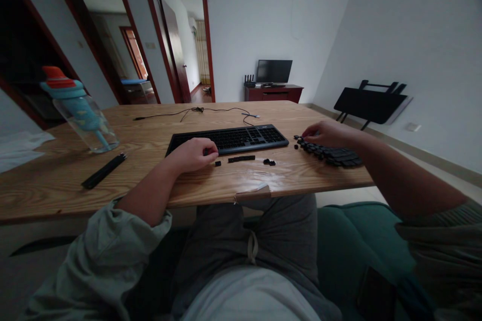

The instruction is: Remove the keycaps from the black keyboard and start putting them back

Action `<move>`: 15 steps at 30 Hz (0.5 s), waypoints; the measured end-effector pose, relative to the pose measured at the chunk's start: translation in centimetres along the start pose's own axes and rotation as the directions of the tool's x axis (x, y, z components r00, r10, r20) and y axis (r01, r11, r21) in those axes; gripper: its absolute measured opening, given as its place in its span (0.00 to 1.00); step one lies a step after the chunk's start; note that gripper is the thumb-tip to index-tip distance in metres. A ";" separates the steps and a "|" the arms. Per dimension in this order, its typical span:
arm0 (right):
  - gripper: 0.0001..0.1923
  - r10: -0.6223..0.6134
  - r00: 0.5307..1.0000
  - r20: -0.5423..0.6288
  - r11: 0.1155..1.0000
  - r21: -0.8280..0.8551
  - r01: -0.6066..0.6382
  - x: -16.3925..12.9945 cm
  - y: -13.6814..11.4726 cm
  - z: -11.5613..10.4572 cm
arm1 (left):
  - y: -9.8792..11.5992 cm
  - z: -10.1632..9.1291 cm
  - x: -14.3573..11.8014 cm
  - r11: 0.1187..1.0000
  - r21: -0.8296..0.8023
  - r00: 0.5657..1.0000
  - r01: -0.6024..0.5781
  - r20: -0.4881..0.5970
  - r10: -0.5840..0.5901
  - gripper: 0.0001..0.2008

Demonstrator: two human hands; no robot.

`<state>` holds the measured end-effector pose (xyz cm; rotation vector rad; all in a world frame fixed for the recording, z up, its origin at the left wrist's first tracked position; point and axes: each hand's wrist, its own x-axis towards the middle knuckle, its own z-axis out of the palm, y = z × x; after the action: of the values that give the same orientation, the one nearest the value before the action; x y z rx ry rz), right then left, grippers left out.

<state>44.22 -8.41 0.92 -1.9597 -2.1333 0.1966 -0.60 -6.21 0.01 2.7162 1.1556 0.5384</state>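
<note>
A black keyboard point(252, 136) lies on the wooden table, its left part partly behind my left hand point(198, 153). That hand rests at the keyboard's front edge with fingers curled in; a dark spot shows between thumb and fingers, too small to name. My right hand point(320, 134) reaches to the left end of a spread of black keycaps point(331, 154), its fingertips pinched together at a keycap. In front of the keyboard are a single keycap point(218, 163), a short row of keycaps point(241, 159) and a small cluster of keycaps point(269, 162).
The keyboard's cable point(198, 109) runs along the table's far side. To the left stand a clear bottle point(88, 120) with an orange and blue lid and a dark narrow strip-like object point(103, 171). White paper or plastic point(24, 145) lies at the table's left edge.
</note>
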 end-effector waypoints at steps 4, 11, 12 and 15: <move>0.09 0.050 0.998 0.024 0.995 -0.085 -0.047 0.5 -0.3 0.3 | -0.2 0.1 0.0 1.000 -0.010 1.000 -0.014 0.008 0.014 0.12; 0.08 0.095 0.994 0.051 0.969 -0.235 -0.080 1.3 -1.6 1.5 | -0.3 0.3 0.1 1.000 0.000 1.000 -0.010 0.003 0.010 0.12; 0.08 0.086 0.994 0.060 0.969 -0.239 -0.069 1.4 -1.7 1.6 | -0.2 0.3 0.1 1.000 0.001 1.000 -0.012 0.004 0.012 0.11; 0.06 0.038 0.999 0.032 0.975 -0.220 -0.030 1.2 -1.9 1.9 | -0.1 0.2 0.1 1.000 -0.003 1.000 -0.020 0.002 0.020 0.11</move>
<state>41.80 -7.32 -0.30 -2.1280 -2.2293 0.0018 -0.58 -6.08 -0.19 2.7277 1.1270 0.5402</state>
